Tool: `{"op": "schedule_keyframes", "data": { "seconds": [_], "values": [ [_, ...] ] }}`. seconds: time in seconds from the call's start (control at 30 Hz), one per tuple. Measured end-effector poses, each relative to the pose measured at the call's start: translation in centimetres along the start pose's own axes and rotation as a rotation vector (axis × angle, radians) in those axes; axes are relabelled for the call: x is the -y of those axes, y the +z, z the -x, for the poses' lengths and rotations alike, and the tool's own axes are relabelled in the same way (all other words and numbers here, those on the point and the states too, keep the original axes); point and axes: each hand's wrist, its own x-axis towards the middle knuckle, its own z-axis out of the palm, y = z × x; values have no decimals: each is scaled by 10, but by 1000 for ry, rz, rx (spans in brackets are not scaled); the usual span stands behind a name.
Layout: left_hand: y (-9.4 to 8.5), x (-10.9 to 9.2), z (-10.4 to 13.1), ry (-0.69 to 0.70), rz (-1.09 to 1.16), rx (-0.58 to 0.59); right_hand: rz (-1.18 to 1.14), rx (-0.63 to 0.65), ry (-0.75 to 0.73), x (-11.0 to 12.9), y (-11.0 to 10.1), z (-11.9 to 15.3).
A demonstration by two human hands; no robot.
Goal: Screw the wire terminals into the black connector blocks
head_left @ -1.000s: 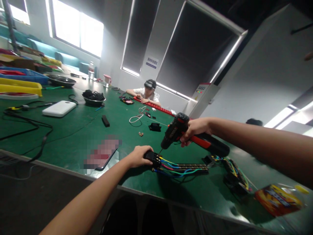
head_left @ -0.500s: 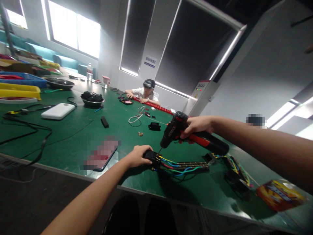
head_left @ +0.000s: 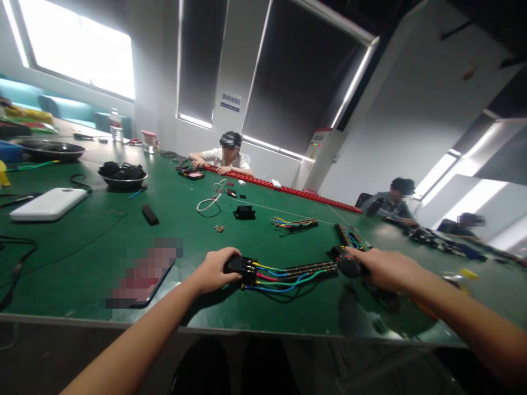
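Observation:
My left hand (head_left: 216, 270) is closed around the black end of a wired terminal block (head_left: 248, 270) that lies on the green table (head_left: 173, 236). Coloured wires (head_left: 272, 274) run from the block to a dark strip with brass-coloured contacts (head_left: 310, 269). At the right, my right hand (head_left: 381, 267) grips a cordless drill (head_left: 349, 264), whose dark rounded end faces me. Its bit cannot be seen, and the drill is low by the strip's far end, apart from the block. A small heap of brass-coloured screws (head_left: 219, 229) sits beyond my left hand.
A phone (head_left: 150, 280) lies left of my left arm. Farther back are a black plastic housing (head_left: 245, 212), a second wired strip (head_left: 296, 224), a white cable (head_left: 209, 200) and a bowl (head_left: 122, 178). A person (head_left: 228, 153) sits behind a long red rail (head_left: 280, 187).
My right hand has taken the drill off the terminal block, moving it right and down towards the table. The left hand keeps its hold. The view has swung to the right.

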Motion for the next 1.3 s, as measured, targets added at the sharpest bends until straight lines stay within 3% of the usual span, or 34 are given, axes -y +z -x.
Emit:
{"op": "schedule_keyframes", "data": {
  "seconds": [0.13,0.3,0.5,0.63,0.7,0.83,0.97,1.07,1.1,1.2,1.3],
  "values": [
    [0,-2,0,13,-7,7,83,52,180,-10,78,13],
    [-1,-3,1,14,-30,4,64,26,176,-8,129,16],
    [0,-3,2,3,-47,-6,50,25,183,-8,153,1],
    [1,-3,3,12,-74,-32,-185,95,175,-18,165,-9],
    [2,-2,4,17,-84,-43,-270,144,171,-22,164,-10],
    [3,1,4,17,-86,-45,-114,131,175,-19,143,-11],
    [2,0,4,9,-65,-35,-65,-54,70,25,104,-15],
    [1,-1,4,16,-53,-38,-242,-348,-369,87,85,-19],
    [1,-2,4,21,-50,-40,-220,-404,-492,109,83,-20],
    [1,-2,3,42,-45,-44,-64,-581,-618,163,85,-25],
    [1,-3,3,47,-47,-50,19,-691,-658,191,94,-35]
  ]
}}
